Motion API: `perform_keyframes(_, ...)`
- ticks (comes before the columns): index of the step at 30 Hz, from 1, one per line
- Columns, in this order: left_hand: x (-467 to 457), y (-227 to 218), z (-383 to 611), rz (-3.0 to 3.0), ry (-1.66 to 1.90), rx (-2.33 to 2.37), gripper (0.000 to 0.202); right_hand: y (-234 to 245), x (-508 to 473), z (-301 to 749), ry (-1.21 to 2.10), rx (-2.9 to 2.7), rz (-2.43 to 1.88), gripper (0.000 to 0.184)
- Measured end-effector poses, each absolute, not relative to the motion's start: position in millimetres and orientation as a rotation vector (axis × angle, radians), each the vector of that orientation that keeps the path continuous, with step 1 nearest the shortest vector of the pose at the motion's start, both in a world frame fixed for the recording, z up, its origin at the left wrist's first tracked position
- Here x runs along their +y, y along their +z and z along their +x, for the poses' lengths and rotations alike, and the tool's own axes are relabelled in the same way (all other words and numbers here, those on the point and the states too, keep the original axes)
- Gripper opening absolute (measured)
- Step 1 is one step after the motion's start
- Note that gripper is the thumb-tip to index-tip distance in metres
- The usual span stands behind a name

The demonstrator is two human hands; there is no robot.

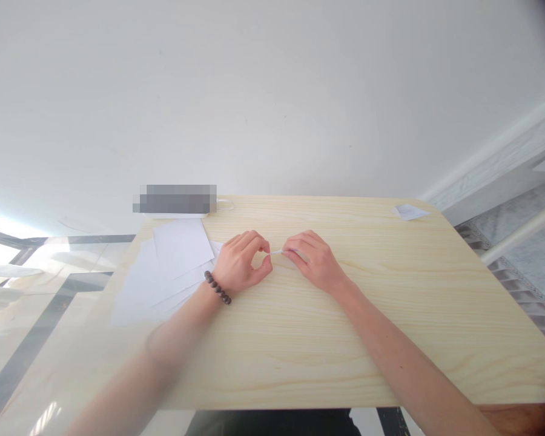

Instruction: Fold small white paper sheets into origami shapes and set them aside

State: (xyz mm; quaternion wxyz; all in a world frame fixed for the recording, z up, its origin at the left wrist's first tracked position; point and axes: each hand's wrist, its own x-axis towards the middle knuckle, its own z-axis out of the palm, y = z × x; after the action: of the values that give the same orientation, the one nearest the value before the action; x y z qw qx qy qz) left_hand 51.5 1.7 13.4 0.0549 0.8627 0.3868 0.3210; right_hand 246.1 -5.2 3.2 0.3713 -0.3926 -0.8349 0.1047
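Note:
Both my hands rest on a light wooden table (300, 339), close together near its middle. My left hand (243, 263), with a dark bead bracelet (217, 287) on the wrist, is curled with thumb and forefinger pinched on one end of a small white piece of paper (277, 251). My right hand (311, 260) is closed too, fingers pressing the other end of the same piece down against the table. Most of the paper is hidden under the fingers.
A loose stack of white paper sheets (168, 266) lies left of my left hand. A blurred-out object (177, 200) sits at the table's far left edge. A small folded white paper (409, 212) lies at the far right corner. A white wall stands behind the table.

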Motion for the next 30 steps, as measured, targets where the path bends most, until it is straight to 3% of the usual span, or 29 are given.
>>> perform_keyframes(30,4.2,8.3,53.4,2.715,1.003,1.021,0.007,0.5,-6.5,239.9,0.318,-2.132,-0.905,0.011)
